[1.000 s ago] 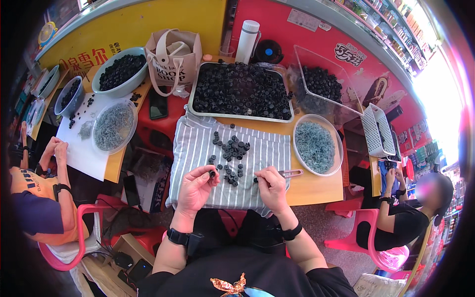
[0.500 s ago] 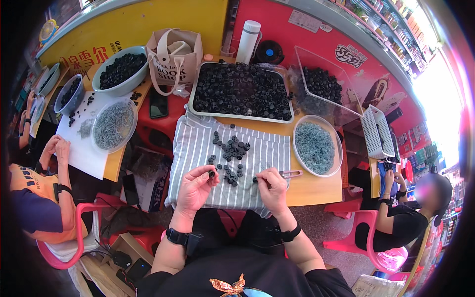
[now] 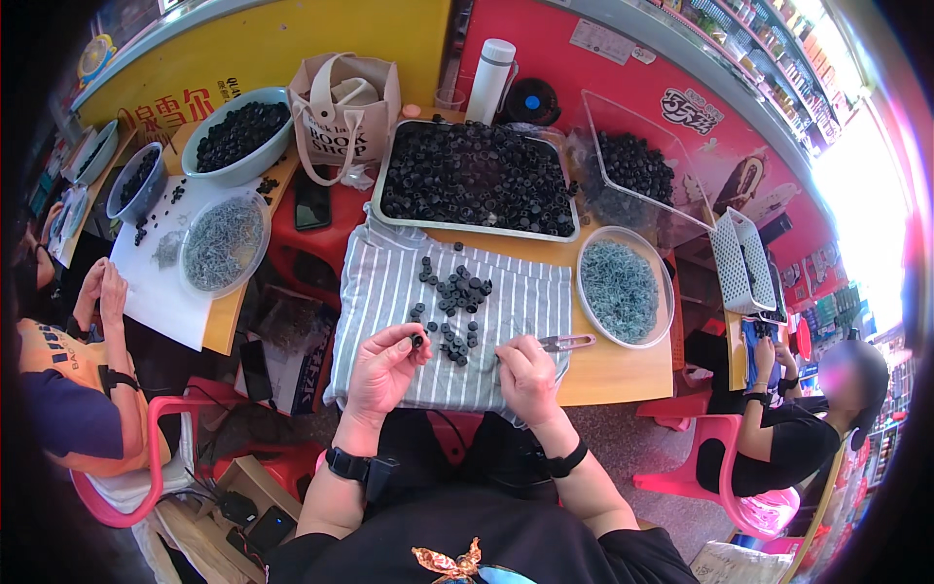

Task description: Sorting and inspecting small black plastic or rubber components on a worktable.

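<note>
My left hand pinches a small round black plastic part between thumb and fingertips. To its right, my right hand is closed over the striped cloth, fingertips pressed together; what they hold, if anything, is too small to make out. Between and beyond my hands lies a loose group of the same black parts on the cloth. A pair of thread snips lies just past my right hand, by the cloth's right edge.
A large tray heaped with black parts stands behind the cloth. On the right is a round tub of thin greyish pieces, with a clear bin behind. A cloth bag and white bottle stand farther back. Other people sit on both sides.
The black part seen at my right fingertips half a second ago no longer shows there. My right hand has turned slightly; my left hand stays put. The left person's hands have shifted.
</note>
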Available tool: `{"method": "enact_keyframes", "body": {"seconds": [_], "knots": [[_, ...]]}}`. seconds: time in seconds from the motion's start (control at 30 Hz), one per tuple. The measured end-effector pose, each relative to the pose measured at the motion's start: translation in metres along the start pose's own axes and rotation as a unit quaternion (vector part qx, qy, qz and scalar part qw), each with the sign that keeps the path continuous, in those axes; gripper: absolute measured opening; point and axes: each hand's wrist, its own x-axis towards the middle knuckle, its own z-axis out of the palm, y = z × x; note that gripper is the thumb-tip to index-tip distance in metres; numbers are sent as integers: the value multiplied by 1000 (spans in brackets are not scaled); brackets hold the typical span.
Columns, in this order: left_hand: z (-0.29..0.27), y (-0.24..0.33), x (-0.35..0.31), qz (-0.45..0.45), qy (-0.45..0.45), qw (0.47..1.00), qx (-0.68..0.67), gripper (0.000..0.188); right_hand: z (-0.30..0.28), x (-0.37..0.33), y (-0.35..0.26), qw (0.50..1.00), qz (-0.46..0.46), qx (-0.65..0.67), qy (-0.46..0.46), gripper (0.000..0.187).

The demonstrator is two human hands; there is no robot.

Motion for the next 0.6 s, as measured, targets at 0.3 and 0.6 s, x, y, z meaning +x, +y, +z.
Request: {"method": "enact_keyframes", "body": {"seconds": [0.3,0.6], "knots": [[3,-1,1,0,1,1000,7,25,-2,5,-9,999,-6,-36,-16,24],[29,-41,5,-93,-36,991,-87,25,-17,-5,-7,995,26,-69,-64,21]]}}
